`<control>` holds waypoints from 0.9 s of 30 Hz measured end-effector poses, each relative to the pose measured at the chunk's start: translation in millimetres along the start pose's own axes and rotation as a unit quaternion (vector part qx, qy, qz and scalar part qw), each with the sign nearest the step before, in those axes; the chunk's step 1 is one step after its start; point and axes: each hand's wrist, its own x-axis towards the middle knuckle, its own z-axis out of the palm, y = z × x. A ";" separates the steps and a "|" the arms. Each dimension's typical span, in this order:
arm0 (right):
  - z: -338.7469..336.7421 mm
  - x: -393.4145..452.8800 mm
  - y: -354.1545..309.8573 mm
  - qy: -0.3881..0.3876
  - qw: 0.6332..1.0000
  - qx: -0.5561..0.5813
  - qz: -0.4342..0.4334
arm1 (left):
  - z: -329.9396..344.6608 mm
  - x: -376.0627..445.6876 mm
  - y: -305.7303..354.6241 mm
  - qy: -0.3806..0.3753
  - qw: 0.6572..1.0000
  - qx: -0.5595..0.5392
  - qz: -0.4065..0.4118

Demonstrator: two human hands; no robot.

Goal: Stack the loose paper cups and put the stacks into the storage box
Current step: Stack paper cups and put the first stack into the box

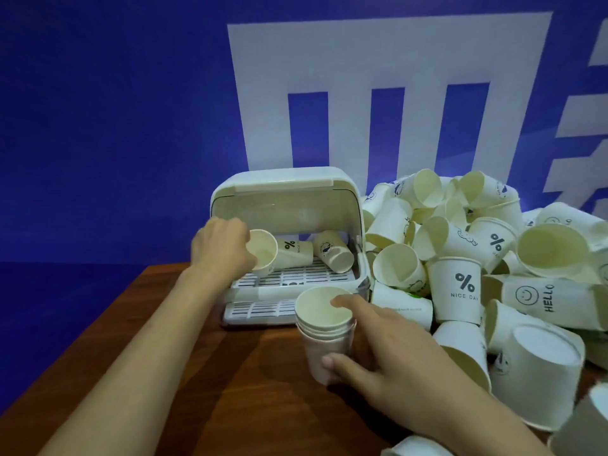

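A white storage box (286, 185) with its lid raised stands at the back of the wooden table. My left hand (220, 248) grips a paper cup (263, 251) at the box's opening, above the slatted tray (296, 278). Two more cups (332, 251) lie on their sides inside. In front of the box stands an upright stack of several cups (324, 337). My right hand (388, 353) holds it, with the thumb low on its side and a finger on the rim. A big heap of loose cups (493, 258) fills the right side.
The brown wooden table (197, 373) has its left edge running diagonally from the box toward the near left. A blue wall with large white shapes (131, 126) stands right behind the box and the heap.
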 end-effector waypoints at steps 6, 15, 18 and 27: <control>3.3 2.9 4.2 0.076 0.991 0.100 0.037 | -61.6 -25.8 24.3 -0.013 0.982 -0.182 0.043; 4.5 1.4 3.6 0.056 0.990 0.115 0.066 | -109.0 -63.8 24.5 -0.165 0.924 -0.310 0.152; 4.4 0.6 1.7 0.047 0.991 0.107 0.063 | -106.0 -64.6 21.7 -0.181 0.931 -0.250 0.196; 0.8 1.0 -2.2 0.022 0.990 0.134 0.035 | -81.7 -57.9 30.0 -0.246 0.929 -0.173 0.216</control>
